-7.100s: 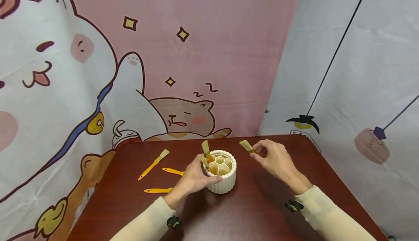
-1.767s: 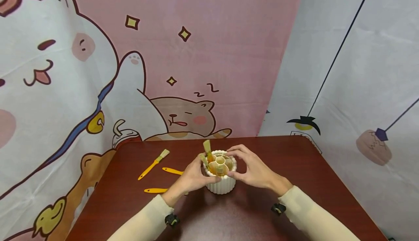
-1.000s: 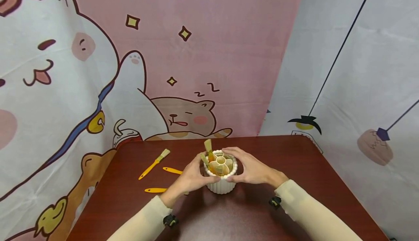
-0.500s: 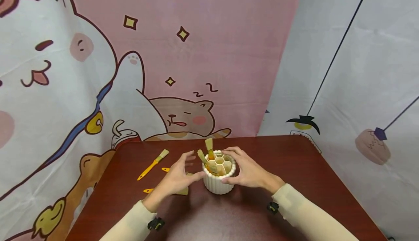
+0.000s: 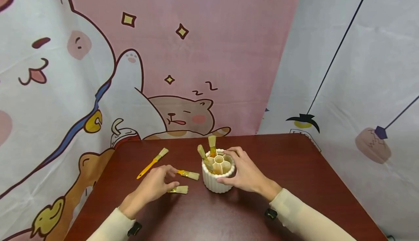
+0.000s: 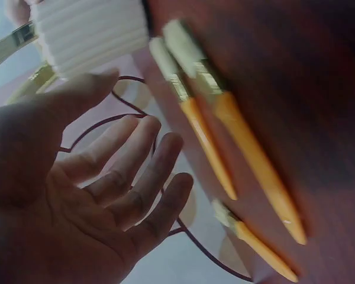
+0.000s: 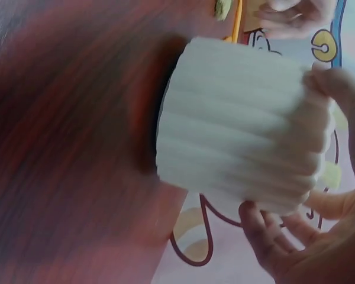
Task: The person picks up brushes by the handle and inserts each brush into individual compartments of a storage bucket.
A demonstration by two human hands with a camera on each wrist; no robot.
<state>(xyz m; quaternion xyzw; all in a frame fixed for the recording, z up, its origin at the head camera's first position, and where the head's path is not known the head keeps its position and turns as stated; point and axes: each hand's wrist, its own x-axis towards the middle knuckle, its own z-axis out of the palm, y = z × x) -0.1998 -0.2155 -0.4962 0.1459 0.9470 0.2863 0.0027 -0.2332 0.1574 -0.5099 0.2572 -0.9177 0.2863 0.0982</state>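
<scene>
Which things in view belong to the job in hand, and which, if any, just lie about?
Likely the job:
white ribbed holder, held by the right hand
brushes in the holder
three loose brushes near the left hand

Likely just setting:
table
printed backdrop
dark wrist devices

Free room over near tabletop (image 5: 203, 217), lying brushes (image 5: 189, 175) obstructing left — ribbed pot (image 5: 216, 183) midway

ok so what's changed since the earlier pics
The left hand has let go of the white holder and moved left toward the three brushes on the table. The right hand, which first held a brush, now grips the holder. Those three brushes lie as before.
</scene>
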